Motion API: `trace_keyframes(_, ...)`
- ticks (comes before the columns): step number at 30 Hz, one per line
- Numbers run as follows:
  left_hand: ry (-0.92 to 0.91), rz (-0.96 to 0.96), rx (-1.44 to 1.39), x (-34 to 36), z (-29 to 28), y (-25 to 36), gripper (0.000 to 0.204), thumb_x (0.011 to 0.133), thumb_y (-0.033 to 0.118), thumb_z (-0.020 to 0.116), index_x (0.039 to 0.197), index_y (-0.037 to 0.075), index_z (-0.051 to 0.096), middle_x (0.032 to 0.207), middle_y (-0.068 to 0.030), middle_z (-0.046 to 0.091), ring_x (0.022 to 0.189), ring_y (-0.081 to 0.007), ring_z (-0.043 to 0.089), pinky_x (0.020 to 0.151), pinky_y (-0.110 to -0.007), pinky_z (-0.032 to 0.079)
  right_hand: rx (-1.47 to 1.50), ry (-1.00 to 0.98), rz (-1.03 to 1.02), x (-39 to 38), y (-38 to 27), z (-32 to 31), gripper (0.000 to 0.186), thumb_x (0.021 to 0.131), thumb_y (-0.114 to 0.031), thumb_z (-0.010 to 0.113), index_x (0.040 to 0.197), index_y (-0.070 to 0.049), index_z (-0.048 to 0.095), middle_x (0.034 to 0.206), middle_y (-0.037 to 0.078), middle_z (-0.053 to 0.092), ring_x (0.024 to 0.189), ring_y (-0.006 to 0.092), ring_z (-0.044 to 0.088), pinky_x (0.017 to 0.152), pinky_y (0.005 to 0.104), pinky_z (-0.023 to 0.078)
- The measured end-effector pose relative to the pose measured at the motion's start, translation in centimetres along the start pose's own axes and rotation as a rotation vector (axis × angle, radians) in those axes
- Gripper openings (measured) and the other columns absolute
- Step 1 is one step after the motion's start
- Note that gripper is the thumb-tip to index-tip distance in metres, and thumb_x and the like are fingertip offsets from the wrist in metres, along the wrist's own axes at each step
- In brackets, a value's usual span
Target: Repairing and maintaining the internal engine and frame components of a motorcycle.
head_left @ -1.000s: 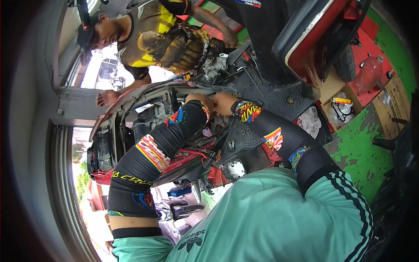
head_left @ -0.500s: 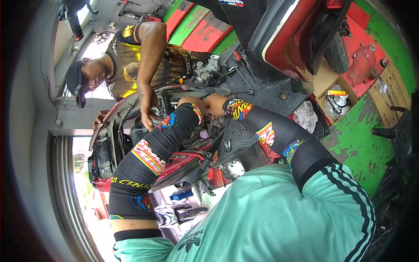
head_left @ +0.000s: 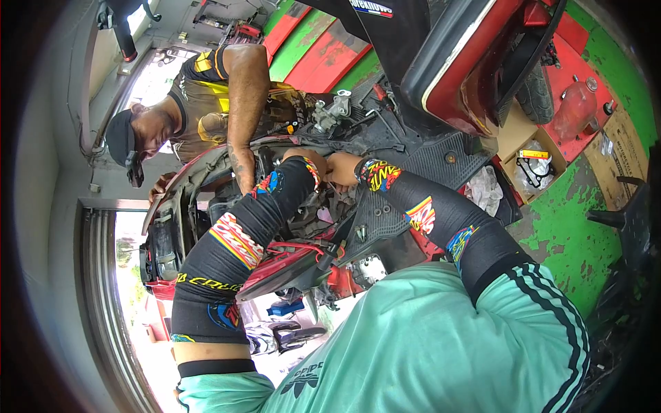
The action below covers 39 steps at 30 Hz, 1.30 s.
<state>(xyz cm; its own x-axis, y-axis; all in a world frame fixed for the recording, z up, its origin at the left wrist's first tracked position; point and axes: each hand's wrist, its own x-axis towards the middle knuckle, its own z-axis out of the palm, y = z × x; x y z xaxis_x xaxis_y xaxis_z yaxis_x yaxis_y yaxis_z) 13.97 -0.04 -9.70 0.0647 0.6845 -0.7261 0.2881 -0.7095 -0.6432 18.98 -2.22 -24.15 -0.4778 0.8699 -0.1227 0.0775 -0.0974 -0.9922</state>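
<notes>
At left, a co-worker's forearm (head_left: 241, 124) reaches down into the red front fairing (head_left: 200, 172) of the scooter. The left hand (head_left: 303, 157) and right hand (head_left: 342, 167) meet, nearly touching, over the exposed wiring and engine parts (head_left: 323, 206) directly beneath them; whether either grips anything cannot be told. Both stand equally near. The scooter's long axis runs left to right, its black floorboard (head_left: 441, 158) beyond.

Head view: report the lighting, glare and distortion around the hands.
Head view: strong fisheye bend, black corners; daylight at the doorway is blown out white; the left hand and right hand sit in even shade among scooter parts, fairly sharp; the co-worker's arm is lit without glare.
</notes>
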Motion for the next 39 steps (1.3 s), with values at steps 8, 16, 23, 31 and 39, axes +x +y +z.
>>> trace_keyframes(8,0.066,0.102,0.091,3.2,0.1,-3.2,0.034,0.089,0.021,0.057,0.115,0.004,0.072,0.119,-0.0159,0.07,0.11,-0.0348,0.068,0.083,-0.053,0.056,-0.037,0.054,-0.205,0.1,0.8,0.7,0.023,0.091,-0.009,0.058,0.108,0.002,0.07,0.084,0.009,0.073,0.064,0.0181,0.071,0.059,0.0314,0.057)
trace_keyframes(16,0.015,0.032,0.021,3.5,-0.4,-3.6,0.032,0.093,0.019,0.056,0.116,0.004,0.072,0.12,-0.0165,0.07,0.112,-0.0356,0.067,0.083,-0.053,0.057,-0.179,0.172,-0.289,0.0,1.0,1.1,0.025,0.089,-0.015,0.06,0.107,-0.001,0.07,0.088,0.016,0.072,0.078,0.028,0.072,0.072,0.0391,0.056)
trace_keyframes(23,0.172,0.159,0.044,2.3,-0.5,-5.0,0.029,0.092,0.016,0.055,0.112,0.004,0.073,0.116,-0.0159,0.071,0.108,-0.0329,0.069,0.086,-0.046,0.057,-0.231,0.474,-0.335,0.4,1.8,1.2,0.026,0.087,-0.019,0.054,0.1,-0.003,0.07,0.099,0.019,0.071,0.094,0.0366,0.068,0.084,0.0447,0.053)
trace_keyframes(31,0.561,-0.028,-0.055,-1.2,-2.6,-5.5,0.024,0.091,0.016,0.055,0.098,0.007,0.075,0.104,-0.0156,0.074,0.101,-0.031,0.071,0.085,-0.041,0.056,-0.336,0.255,-0.235,2.5,1.1,2.5,0.035,0.089,-0.03,0.056,0.098,0.0,0.072,0.091,0.02,0.072,0.076,0.0333,0.069,0.073,0.0457,0.054)
trace_keyframes(39,0.61,-0.045,-0.056,-1.6,-1.2,-5.7,0.019,0.085,0.012,0.059,0.093,0.009,0.075,0.099,-0.0146,0.073,0.098,-0.0308,0.07,0.085,-0.041,0.056,-0.086,0.175,-0.052,3.3,0.6,2.7,0.03,0.086,-0.029,0.066,0.084,0.001,0.071,0.059,0.013,0.059,0.044,0.0245,0.057,0.045,0.0414,0.047)
